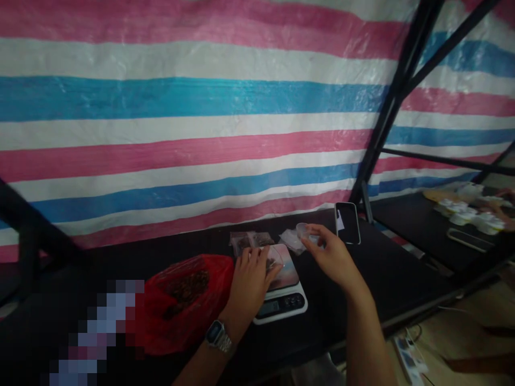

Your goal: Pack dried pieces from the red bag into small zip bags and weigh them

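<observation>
My left hand (252, 276) lies over the left side of a white kitchen scale (287, 279), fingers stretched and spread. Beside its thumb, on the scale's platform, is a clear plastic item (276, 261) with dark bits in it; the hand partly hides it, and I cannot tell if it is a bag or a dish. In my right hand (326, 252), thumb and fingers pinch a small clear plastic cup (302, 230), raised beyond the scale's right corner. A red plastic bag (219, 279) of brown dried pieces (189, 287) gapes left of my left hand.
Small clear packets (241, 241) with dark contents lie behind the scale. Empty-looking clear bags (292, 241) are under the cup. A phone (347, 222) rests at the back right. Black metal posts (386, 118) flank the striped sheet. Farther right, another person's hands are near white-lidded containers (461, 214).
</observation>
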Demonstrator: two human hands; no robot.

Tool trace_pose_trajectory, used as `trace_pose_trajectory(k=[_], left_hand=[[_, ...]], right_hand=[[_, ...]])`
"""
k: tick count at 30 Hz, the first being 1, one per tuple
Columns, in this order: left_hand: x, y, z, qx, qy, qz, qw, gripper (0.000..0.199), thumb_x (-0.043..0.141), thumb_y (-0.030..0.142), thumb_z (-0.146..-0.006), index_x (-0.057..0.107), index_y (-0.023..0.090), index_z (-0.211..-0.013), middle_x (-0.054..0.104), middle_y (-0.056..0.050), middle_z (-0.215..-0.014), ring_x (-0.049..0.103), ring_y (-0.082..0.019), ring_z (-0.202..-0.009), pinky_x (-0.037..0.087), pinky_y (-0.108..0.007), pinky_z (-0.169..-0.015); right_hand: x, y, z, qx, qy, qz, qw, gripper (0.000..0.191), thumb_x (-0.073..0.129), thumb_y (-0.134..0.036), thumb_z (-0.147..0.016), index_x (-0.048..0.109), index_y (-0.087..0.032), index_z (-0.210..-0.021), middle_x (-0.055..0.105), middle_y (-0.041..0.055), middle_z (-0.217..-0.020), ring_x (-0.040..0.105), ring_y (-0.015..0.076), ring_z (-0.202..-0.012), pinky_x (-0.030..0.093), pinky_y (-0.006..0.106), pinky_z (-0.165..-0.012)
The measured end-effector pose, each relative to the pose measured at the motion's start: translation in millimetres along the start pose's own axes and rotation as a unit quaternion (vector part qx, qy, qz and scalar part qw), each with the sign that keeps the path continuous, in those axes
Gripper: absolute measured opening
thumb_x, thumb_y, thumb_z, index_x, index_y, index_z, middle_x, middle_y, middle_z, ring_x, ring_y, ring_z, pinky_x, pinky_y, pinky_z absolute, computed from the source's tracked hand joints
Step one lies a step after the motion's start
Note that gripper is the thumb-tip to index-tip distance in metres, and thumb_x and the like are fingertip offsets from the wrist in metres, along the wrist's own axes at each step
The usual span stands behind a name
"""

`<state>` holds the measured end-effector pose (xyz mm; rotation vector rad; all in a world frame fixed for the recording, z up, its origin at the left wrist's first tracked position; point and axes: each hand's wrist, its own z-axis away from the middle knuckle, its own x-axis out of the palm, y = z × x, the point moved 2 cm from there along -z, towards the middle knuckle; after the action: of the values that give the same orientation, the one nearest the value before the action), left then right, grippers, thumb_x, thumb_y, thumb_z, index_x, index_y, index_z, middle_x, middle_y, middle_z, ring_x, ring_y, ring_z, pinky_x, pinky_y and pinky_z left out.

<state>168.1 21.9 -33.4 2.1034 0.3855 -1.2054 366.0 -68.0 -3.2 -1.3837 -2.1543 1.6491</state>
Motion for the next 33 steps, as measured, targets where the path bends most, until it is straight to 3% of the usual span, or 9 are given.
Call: trace_pose_trajectory(k=[3, 8, 11, 15, 21, 25, 30, 33], left_hand=[[-6.0, -1, 10, 0.021, 0.058, -0.014, 0.998, 0.051, 0.059, 0.040, -0.105, 0.056, 0.014, -0.149, 0.066, -0.019, -0.139, 0.054, -0.039, -0.133, 0.044, -0.058, -0.113], [-42.7, -17, 38, 0.023, 0.202, 0.017, 0.979, 0.038, 0.035, 0.033, -0.111, 0.063, 0.020, -0.135, 0.067, -0.013, -0.130, 0.059, -0.030, -0.124, 0.047, -0.048, -0.110], [-66.0, -26, 51, -0.006, 0.272, 0.042, 0.962, 0.036, 0.035, 0.032, -0.110, 0.066, 0.020, -0.126, 0.067, -0.012, -0.123, 0.062, -0.029, -0.118, 0.048, -0.046, -0.105], [-83.1, -25, 62, -0.019, 0.319, 0.051, 0.946, 0.032, 0.036, 0.030, -0.109, 0.067, 0.024, -0.116, 0.069, -0.009, -0.115, 0.063, -0.029, -0.112, 0.047, -0.046, -0.101], [-78.9, -8, 75, -0.036, 0.309, 0.094, 0.946, 0.032, 0.036, 0.031, -0.110, 0.066, 0.026, -0.117, 0.069, -0.007, -0.118, 0.062, -0.029, -0.115, 0.047, -0.046, -0.103], [-68.0, -2, 64, -0.046, 0.288, 0.101, 0.951, 0.032, 0.036, 0.032, -0.110, 0.062, 0.025, -0.127, 0.069, -0.008, -0.125, 0.061, -0.028, -0.119, 0.048, -0.045, -0.104], [-43.8, 0, 25, 0.010, 0.100, 0.005, 0.995, 0.036, 0.052, 0.037, -0.107, 0.062, 0.020, -0.136, 0.069, -0.013, -0.136, 0.058, -0.033, -0.131, 0.045, -0.053, -0.114], [-32.5, -1, 7, 0.027, 0.036, -0.028, 0.999, 0.038, 0.058, 0.038, -0.105, 0.063, 0.021, -0.138, 0.068, -0.013, -0.141, 0.055, -0.034, -0.136, 0.042, -0.056, -0.116]], right_hand=[[-1, 5, 1, 0.007, 0.014, -0.030, 0.999, 0.044, 0.068, -0.044, -0.086, 0.073, -0.020, -0.122, 0.079, 0.0122, -0.118, 0.070, 0.0260, -0.094, 0.052, 0.040, -0.086], [-2, 10, 1, 0.013, 0.024, -0.029, 0.999, 0.044, 0.070, -0.046, -0.084, 0.075, -0.021, -0.120, 0.080, 0.0110, -0.115, 0.064, 0.0240, -0.080, 0.051, 0.039, -0.077], [-5, 6, -1, -0.008, 0.053, -0.035, 0.998, 0.044, 0.071, -0.047, -0.085, 0.074, -0.020, -0.121, 0.080, 0.0108, -0.113, 0.060, 0.0237, -0.079, 0.049, 0.040, -0.079], [-7, -2, -2, -0.027, 0.061, -0.067, 0.996, 0.046, 0.074, -0.047, -0.086, 0.073, -0.021, -0.123, 0.080, 0.0107, -0.115, 0.057, 0.0235, -0.081, 0.048, 0.039, -0.079], [4, -6, 1, -0.021, 0.060, -0.069, 0.996, 0.044, 0.075, -0.047, -0.086, 0.076, -0.022, -0.122, 0.081, 0.0095, -0.114, 0.057, 0.0228, -0.079, 0.047, 0.039, -0.078], [12, -9, -1, -0.017, 0.048, -0.070, 0.996, 0.045, 0.074, -0.046, -0.084, 0.077, -0.022, -0.122, 0.081, 0.0095, -0.110, 0.057, 0.0223, -0.076, 0.046, 0.038, -0.076], [20, -12, -3, -0.017, 0.047, -0.078, 0.996, 0.046, 0.074, -0.047, -0.083, 0.077, -0.021, -0.121, 0.081, 0.0096, -0.108, 0.058, 0.0223, -0.075, 0.047, 0.037, -0.074], [24, -11, -4, -0.017, 0.045, -0.080, 0.996, 0.046, 0.074, -0.048, -0.084, 0.077, -0.022, -0.122, 0.081, 0.0098, -0.110, 0.059, 0.0228, -0.076, 0.048, 0.037, -0.074]])
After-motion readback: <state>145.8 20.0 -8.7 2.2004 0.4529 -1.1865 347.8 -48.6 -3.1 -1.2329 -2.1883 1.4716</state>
